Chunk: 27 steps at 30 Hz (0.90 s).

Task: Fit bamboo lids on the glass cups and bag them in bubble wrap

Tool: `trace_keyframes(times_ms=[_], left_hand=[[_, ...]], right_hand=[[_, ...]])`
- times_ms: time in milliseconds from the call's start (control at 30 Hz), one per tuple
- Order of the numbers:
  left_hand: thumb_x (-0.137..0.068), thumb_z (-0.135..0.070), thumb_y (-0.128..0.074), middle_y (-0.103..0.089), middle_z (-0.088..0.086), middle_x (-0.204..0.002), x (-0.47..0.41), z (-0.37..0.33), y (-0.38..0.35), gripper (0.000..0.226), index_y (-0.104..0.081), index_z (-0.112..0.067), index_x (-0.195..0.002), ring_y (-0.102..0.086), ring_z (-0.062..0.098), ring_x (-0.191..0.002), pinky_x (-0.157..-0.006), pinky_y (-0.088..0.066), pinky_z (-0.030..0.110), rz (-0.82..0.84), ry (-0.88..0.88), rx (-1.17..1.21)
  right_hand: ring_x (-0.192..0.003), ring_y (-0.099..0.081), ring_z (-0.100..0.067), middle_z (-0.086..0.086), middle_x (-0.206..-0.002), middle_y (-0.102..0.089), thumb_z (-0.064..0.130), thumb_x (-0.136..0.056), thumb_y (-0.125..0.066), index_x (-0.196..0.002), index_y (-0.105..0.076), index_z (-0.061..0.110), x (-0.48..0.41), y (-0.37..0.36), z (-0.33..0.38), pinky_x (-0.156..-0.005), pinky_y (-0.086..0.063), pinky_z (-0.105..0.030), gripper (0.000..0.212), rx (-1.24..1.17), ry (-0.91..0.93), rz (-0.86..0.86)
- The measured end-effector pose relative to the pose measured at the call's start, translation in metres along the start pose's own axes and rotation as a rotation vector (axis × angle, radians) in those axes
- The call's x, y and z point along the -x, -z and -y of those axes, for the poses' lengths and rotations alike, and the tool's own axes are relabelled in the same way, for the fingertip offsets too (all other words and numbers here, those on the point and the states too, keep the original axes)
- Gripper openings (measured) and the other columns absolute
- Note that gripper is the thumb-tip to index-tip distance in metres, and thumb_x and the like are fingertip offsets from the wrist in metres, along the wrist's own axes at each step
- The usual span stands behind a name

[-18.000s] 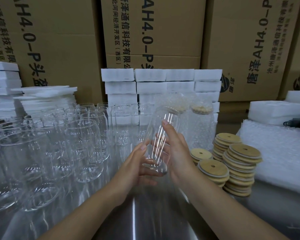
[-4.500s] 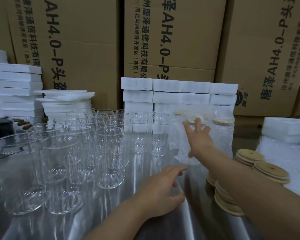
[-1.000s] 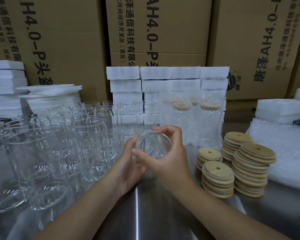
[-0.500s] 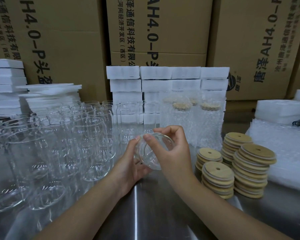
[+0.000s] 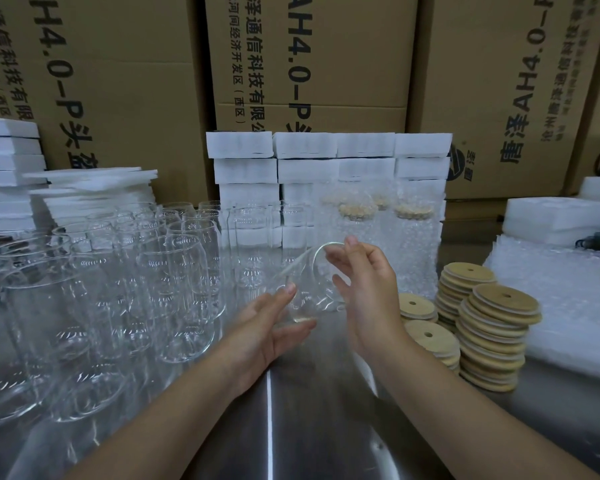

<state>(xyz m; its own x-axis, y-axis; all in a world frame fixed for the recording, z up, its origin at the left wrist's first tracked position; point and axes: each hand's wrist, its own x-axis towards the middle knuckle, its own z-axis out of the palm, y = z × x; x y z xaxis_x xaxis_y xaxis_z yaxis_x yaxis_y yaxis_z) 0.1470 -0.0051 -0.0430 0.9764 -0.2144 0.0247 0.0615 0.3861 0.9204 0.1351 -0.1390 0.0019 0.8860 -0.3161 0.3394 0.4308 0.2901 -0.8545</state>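
Within the last second the glass cup (image 5: 309, 289) had been swung round in the person's grip. A second earlier its open mouth faced the camera. Now the rim pointed up and away, leaning toward the stacks of bamboo lids (image 5: 492, 327), and the base had dropped low on the side away from them. The cup carried no lid. That turning looked like a check of the glass (or simply a way of bringing the mouth to where a lid could go on), so the lid step for this cup was judged to be next and not yet begun.

The cup was held clear of the steel counter (image 5: 309, 427), just to the left of the lid stacks. The left hand (image 5: 267, 327) cradled the base, thumb laid on the glass wall and nearly straight fingers underneath, a light clasp, not a fist. The right hand (image 5: 371, 292) stood between the cup and the lids with its palm turned to the glass. Its fingertips (image 5: 351, 242) were curled onto the rim and pinched it.

Behind the lid stacks stood lidded cups in bubble wrap (image 5: 409, 244). To their right lay a heap of bubble-wrap bags (image 5: 561, 299). Farther left of the stacks, beyond the hands, stood the crowd of bare cups (image 5: 181, 271).
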Motion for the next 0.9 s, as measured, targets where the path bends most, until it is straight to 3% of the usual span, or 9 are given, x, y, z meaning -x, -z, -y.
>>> trace_keyframes(times_ms=[100, 200, 267, 400, 467, 567, 733, 900], left_hand=[[-0.045, -0.035, -0.083, -0.068, -0.002, -0.110, -0.001, 0.001, -0.001, 0.125, -0.020, -0.022, -0.152, -0.073, 0.030, -0.087, -0.063, -0.058, 0.025, 0.018, -0.003, -0.013], [-0.045, -0.034, -0.083, -0.075, -0.015, -0.084, 0.000, 0.001, -0.001, 0.128, -0.013, -0.035, -0.152, -0.074, 0.024, -0.087, -0.064, -0.058, 0.023, 0.072, -0.024, -0.067], [-0.044, -0.035, -0.084, -0.076, -0.013, -0.085, 0.000, 0.001, 0.000, 0.127, -0.014, -0.042, -0.150, -0.074, 0.022, -0.090, -0.062, -0.057, 0.024, 0.079, -0.023, -0.114], [-0.042, -0.029, -0.087, -0.076, 0.007, -0.098, 0.002, 0.000, 0.000, 0.124, -0.023, -0.046, -0.147, -0.073, 0.022, -0.091, -0.062, -0.057, 0.024, 0.053, -0.022, -0.185], [-0.040, -0.029, -0.088, -0.073, 0.014, -0.102, 0.004, 0.000, 0.000, 0.121, -0.029, -0.047, -0.144, -0.074, 0.022, -0.089, -0.061, -0.056, 0.023, 0.021, -0.041, -0.221], [-0.038, -0.038, -0.087, -0.075, 0.010, -0.094, 0.004, 0.002, -0.001, 0.115, -0.035, -0.048, -0.139, -0.074, 0.021, -0.083, -0.060, -0.056, 0.023, -0.029, -0.077, -0.278], [-0.036, -0.054, -0.080, -0.074, 0.004, -0.094, 0.002, 0.003, -0.001, 0.114, -0.040, -0.038, -0.142, -0.074, 0.019, -0.079, -0.061, -0.057, 0.024, -0.078, -0.065, -0.348], [-0.039, -0.057, -0.077, -0.074, 0.001, -0.068, 0.007, 0.000, -0.003, 0.092, -0.049, -0.043, -0.125, -0.072, 0.017, -0.069, -0.058, -0.056, 0.023, -0.011, -0.025, -0.442]], right_hand=[[-0.095, -0.067, -0.005, 0.008, -0.088, -0.074, 0.027, -0.099, -0.048, -0.080, -0.056, 0.022, -0.001, 0.002, 0.003, -0.101, -0.041, -0.038, 0.020, -0.022, -0.023, 0.006], [-0.089, -0.066, 0.003, 0.012, -0.083, -0.073, 0.023, -0.101, -0.044, -0.084, -0.055, 0.021, 0.000, 0.002, 0.003, -0.101, -0.040, -0.036, 0.020, -0.045, -0.040, -0.010], [-0.089, -0.065, 0.004, 0.013, -0.082, -0.073, 0.018, -0.101, -0.041, -0.083, -0.055, 0.021, 0.001, 0.001, 0.001, -0.098, -0.041, -0.033, 0.023, -0.046, -0.033, -0.042], [-0.086, -0.062, 0.007, 0.011, -0.086, -0.069, 0.012, -0.100, -0.040, -0.081, -0.057, 0.020, 0.002, -0.001, 0.000, -0.087, -0.042, -0.027, 0.027, -0.084, -0.036, -0.080], [-0.089, -0.062, 0.004, 0.010, -0.087, -0.069, 0.011, -0.100, -0.040, -0.081, -0.057, 0.019, 0.003, -0.002, 0.001, -0.088, -0.042, -0.028, 0.027, -0.117, -0.046, -0.082], [-0.099, -0.062, -0.005, 0.007, -0.091, -0.069, 0.012, -0.100, -0.040, -0.083, -0.057, 0.021, 0.004, -0.001, 0.002, -0.098, -0.039, -0.032, 0.025, -0.114, -0.052, -0.067], [-0.105, -0.061, -0.008, 0.005, -0.099, -0.068, 0.012, -0.100, -0.040, -0.095, -0.059, 0.022, 0.008, -0.001, 0.004, -0.100, -0.039, -0.028, 0.023, -0.097, -0.038, 0.012], [-0.111, -0.056, -0.006, 0.007, -0.113, -0.063, 0.027, -0.095, -0.052, -0.102, -0.058, 0.031, 0.012, -0.002, 0.008, -0.100, -0.040, -0.027, 0.011, 0.034, 0.000, 0.088]])
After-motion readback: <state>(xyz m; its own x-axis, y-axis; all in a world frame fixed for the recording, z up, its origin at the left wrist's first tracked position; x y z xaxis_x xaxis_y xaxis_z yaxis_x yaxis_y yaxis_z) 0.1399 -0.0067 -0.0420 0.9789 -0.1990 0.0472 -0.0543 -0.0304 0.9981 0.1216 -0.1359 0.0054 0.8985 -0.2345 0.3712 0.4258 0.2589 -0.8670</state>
